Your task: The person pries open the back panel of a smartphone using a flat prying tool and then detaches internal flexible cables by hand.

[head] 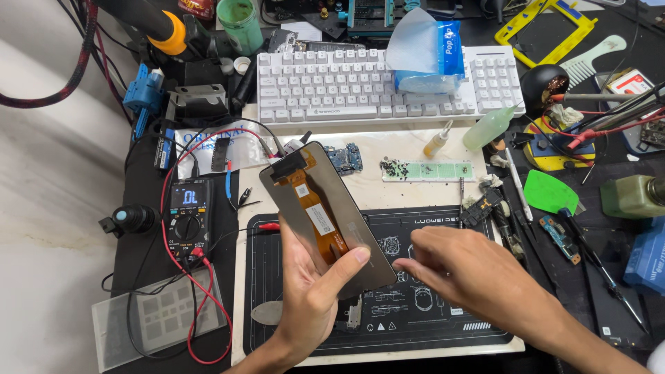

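Cluttered tabletop (415, 190), over the black repair mat (443, 305): my left hand (315, 291) pinches the phone screen panel (322, 215), long axis slanting up-left; right hand (478, 277), fingers loosely spread, nearly touches its lower-right corner.

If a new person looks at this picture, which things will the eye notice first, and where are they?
First comes the phone screen panel with its orange ribbon cable, held tilted in the left hand at the centre, above the black work mat. The right hand reaches toward its lower corner. Behind them lies a white keyboard, and a multimeter sits at the left.
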